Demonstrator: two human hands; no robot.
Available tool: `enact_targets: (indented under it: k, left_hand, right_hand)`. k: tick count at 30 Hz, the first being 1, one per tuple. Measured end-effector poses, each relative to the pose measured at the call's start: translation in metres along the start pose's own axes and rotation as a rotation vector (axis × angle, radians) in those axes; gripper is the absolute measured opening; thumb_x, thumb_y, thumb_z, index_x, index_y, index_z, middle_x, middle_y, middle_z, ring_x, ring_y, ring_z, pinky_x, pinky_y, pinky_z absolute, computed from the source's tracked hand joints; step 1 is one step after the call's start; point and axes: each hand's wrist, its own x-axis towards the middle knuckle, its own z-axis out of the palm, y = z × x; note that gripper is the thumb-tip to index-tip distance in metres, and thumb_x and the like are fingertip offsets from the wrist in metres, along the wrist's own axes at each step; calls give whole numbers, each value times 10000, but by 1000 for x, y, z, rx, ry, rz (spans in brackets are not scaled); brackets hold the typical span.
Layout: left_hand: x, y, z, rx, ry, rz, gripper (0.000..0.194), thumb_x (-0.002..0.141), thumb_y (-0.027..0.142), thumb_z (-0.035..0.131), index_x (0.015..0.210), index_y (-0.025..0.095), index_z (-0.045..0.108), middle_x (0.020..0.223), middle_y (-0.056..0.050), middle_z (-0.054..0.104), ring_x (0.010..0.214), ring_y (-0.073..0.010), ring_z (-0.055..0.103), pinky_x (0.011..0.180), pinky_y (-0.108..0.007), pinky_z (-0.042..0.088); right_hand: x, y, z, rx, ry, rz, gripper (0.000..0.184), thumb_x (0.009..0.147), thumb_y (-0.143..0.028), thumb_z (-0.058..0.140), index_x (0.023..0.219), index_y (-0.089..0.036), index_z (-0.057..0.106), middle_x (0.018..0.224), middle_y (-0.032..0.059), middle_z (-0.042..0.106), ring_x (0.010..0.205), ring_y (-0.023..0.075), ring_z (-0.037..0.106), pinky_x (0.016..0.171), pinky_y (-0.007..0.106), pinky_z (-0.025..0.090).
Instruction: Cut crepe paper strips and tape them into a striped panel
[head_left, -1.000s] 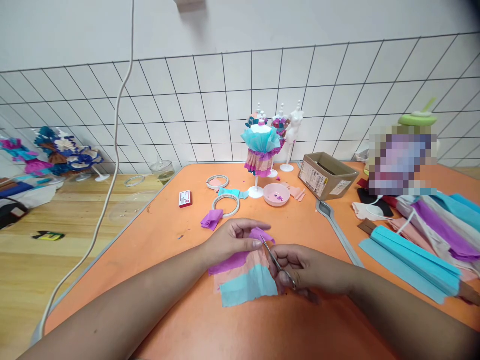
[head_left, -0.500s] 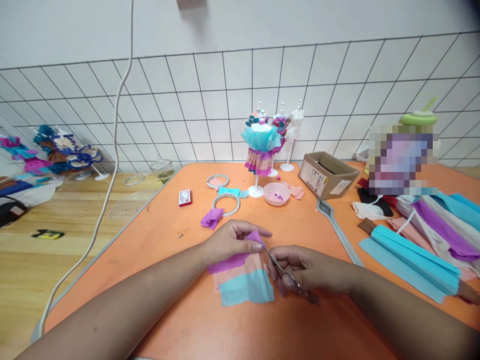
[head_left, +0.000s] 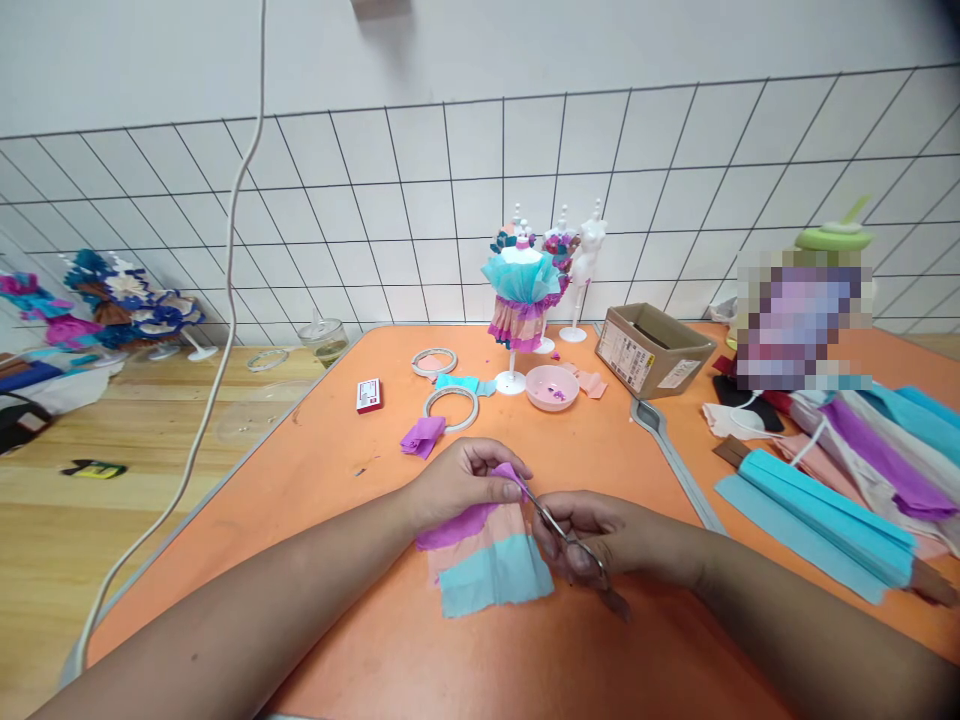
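Near the middle of the table, my left hand (head_left: pixel 469 485) pinches the purple edge of a layered crepe paper piece (head_left: pixel 496 580). Below the purple band the piece shows peach, then light blue, hanging toward me. My right hand (head_left: pixel 581 535) is closed round metal scissors (head_left: pixel 555 525), fingers at the handle loops. The blades reach the purple paper beside my left thumb; how far apart they are is hard to make out. Beyond my hands stands a small white dress form (head_left: pixel 523 290) wearing a light blue, peach and purple paper dress.
Behind my left hand lie folded purple paper (head_left: pixel 423 437), tape rolls (head_left: pixel 451 409) and a red-and-white small box (head_left: pixel 369 395). A pink bowl (head_left: pixel 552 388) with purple scraps sits by the dress form. To the right are a cardboard box (head_left: pixel 654 350) and a blue paper roll (head_left: pixel 825 515).
The scissors and my right hand have shifted slightly, with the handle loop tipping lower. My left fingers have drawn in a little, and the light blue end of the paper has swung slightly right.
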Motion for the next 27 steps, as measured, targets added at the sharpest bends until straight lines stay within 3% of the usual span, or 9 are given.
enact_targets:
  k: [21, 27]
  left_hand:
    - [0, -1, 3, -7, -57, -68, 316, 587, 341, 818, 649, 108, 615, 627, 1, 592, 593, -86, 520, 575, -201, 397]
    - [0, -1, 1, 27, -44, -64, 345, 574, 369, 822, 639, 107, 608, 630, 1, 579, 592, -82, 503, 567, -197, 386]
  right_hand:
    - [8, 7, 2, 49, -47, -19, 357, 757, -413, 689, 912, -162, 487, 740, -21, 484, 615, 83, 496, 456, 156, 454]
    - [7, 5, 1, 63, -35, 2, 331, 733, -373, 721, 812, -161, 480, 652, -51, 450, 548, 57, 424, 469, 177, 483]
